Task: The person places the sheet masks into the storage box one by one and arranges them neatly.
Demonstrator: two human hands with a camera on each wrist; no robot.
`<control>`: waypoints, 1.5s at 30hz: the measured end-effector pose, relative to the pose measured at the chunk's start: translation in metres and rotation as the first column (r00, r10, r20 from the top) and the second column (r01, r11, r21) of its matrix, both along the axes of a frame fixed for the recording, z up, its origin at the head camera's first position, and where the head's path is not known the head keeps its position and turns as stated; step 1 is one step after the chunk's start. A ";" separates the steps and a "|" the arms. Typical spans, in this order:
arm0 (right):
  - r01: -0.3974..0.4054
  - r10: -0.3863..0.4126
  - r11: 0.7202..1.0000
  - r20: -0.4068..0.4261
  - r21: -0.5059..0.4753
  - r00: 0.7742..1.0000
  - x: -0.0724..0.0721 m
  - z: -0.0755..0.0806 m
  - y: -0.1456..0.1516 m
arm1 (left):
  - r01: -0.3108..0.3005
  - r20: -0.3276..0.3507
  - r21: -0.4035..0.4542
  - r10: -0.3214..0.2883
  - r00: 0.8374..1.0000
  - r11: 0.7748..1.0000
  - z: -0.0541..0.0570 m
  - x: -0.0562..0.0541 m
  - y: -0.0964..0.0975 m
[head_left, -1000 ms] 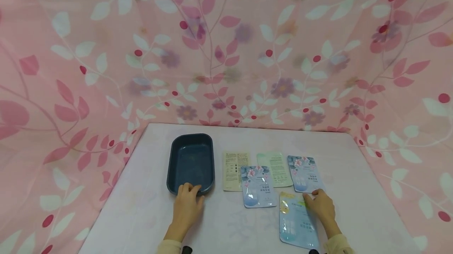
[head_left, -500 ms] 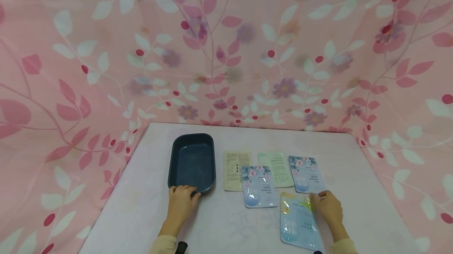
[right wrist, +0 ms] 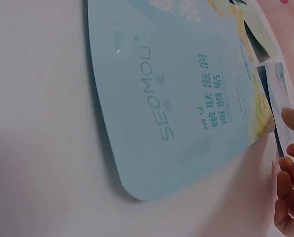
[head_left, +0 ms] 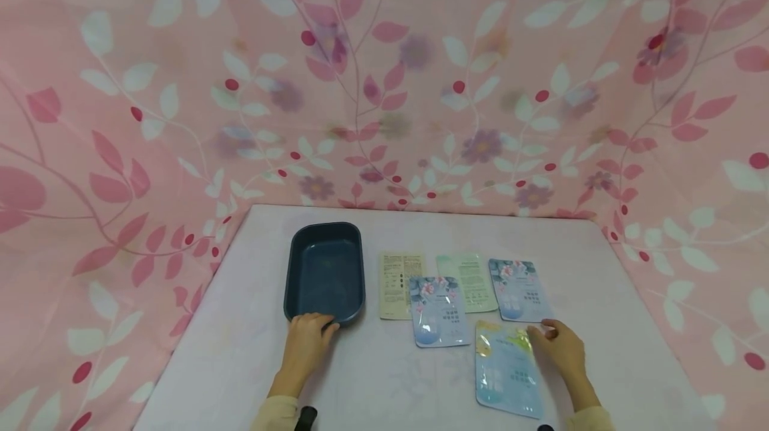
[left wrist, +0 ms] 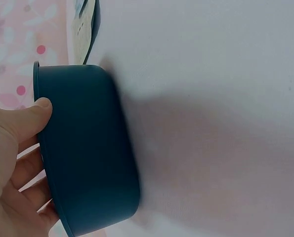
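My left hand point(head_left: 305, 347) grips the near rim of a dark blue rectangular basin point(head_left: 327, 274); in the left wrist view the thumb point(left wrist: 40, 111) lies on the outer wall and the fingers go over the rim. My right hand point(head_left: 561, 347) hovers by the upper right corner of a light blue face mask packet point(head_left: 507, 371) with yellow print, its fingers loosely bent and holding nothing. Just beyond it lies a blue flowered face mask packet point(head_left: 519, 291). In the right wrist view the fingers point(right wrist: 290, 192) are near that flowered packet's edge; whether they touch it I cannot tell.
Another flowered packet point(head_left: 440, 314) overlaps a cream packet point(head_left: 393, 287) and a pale green packet point(head_left: 471, 284) in the middle of the white table point(head_left: 390, 384). Pink leaf-patterned cloth point(head_left: 384, 84) hangs behind and along both sides.
The right hand has shifted a little right, off the light blue packet's upper corner. The left hand has slid slightly left along the basin's rim. Basin and packets look unmoved.
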State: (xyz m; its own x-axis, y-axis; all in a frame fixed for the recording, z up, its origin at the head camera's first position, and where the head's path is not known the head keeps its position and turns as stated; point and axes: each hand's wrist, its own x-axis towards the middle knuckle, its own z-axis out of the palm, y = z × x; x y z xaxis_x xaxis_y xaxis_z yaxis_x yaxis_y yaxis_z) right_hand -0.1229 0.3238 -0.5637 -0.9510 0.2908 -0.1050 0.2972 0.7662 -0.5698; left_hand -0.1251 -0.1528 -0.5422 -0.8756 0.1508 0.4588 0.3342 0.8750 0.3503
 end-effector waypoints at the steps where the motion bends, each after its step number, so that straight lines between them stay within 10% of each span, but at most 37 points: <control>1: -0.008 0.008 1.000 0.014 -0.004 1.000 -0.002 0.001 -0.001 | 0.000 0.004 0.002 0.000 1.000 1.000 0.000 0.000 0.000; 13: -0.010 0.012 1.000 0.148 -0.014 0.989 -0.002 0.006 -0.005 | -0.005 0.006 0.013 0.005 1.000 1.000 -0.001 0.000 0.002; 23: -0.086 0.094 0.995 0.155 -0.053 0.984 0.004 0.012 -0.012 | -0.003 0.003 0.019 0.003 1.000 1.000 0.003 0.000 0.003; 45: 0.018 0.004 0.990 0.152 -0.142 0.988 -0.009 0.002 -0.013 | 0.000 0.035 0.021 -0.001 0.999 1.000 -0.003 0.001 0.001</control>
